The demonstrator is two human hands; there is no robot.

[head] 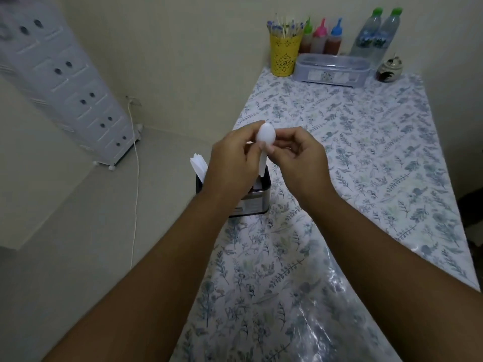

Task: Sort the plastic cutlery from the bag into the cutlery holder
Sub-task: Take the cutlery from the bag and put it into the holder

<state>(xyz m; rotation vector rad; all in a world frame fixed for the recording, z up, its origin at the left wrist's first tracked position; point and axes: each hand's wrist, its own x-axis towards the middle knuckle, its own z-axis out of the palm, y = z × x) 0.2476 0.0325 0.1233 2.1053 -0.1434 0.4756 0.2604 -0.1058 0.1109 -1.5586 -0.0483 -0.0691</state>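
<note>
A white plastic spoon point(265, 135) stands upright, bowl up, its handle reaching down into the metal cutlery holder point(254, 202) at the table's left edge. My left hand point(231, 163) and my right hand point(298, 155) both pinch the spoon just below its bowl, right above the holder. White plastic handles point(197, 164) stick out of the holder's left compartment. My left hand hides most of the holder's top. A clear plastic bag point(324, 304) lies crumpled on the table under my right forearm.
A floral tablecloth point(366, 152) covers the table. At the far end stand a yellow cup of sticks point(285, 56), three sauce bottles point(320, 39), two water bottles point(376, 35), a clear lidded box point(332, 70) and a small jar point(389, 70). A white drawer unit point(68, 82) stands on the left.
</note>
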